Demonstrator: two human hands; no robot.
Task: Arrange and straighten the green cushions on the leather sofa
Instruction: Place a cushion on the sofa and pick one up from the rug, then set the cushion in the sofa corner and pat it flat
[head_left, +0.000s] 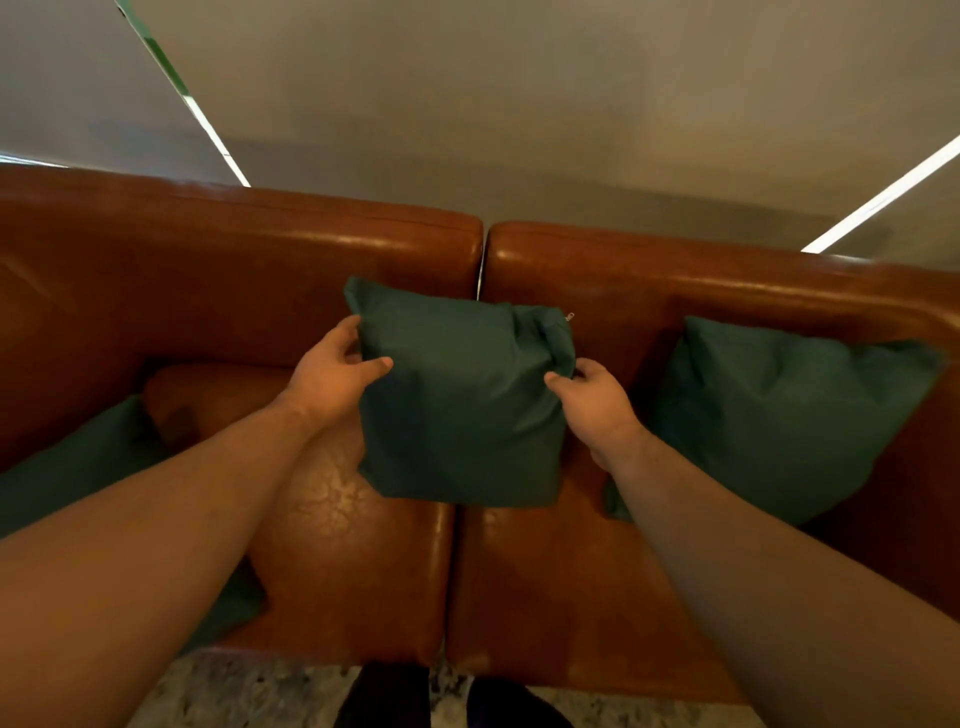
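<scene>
Both arms reached forward over the leather sofa (613, 270). The left hand (332, 376) pinched the left edge of the middle green cushion (462, 410), thumb in front; the right hand (597, 400) gripped its right edge. The cushion stood above the seam between the seat pads. A second cushion (779, 415) leaned against the backrest at right; a third (78, 462) lay at left.
</scene>
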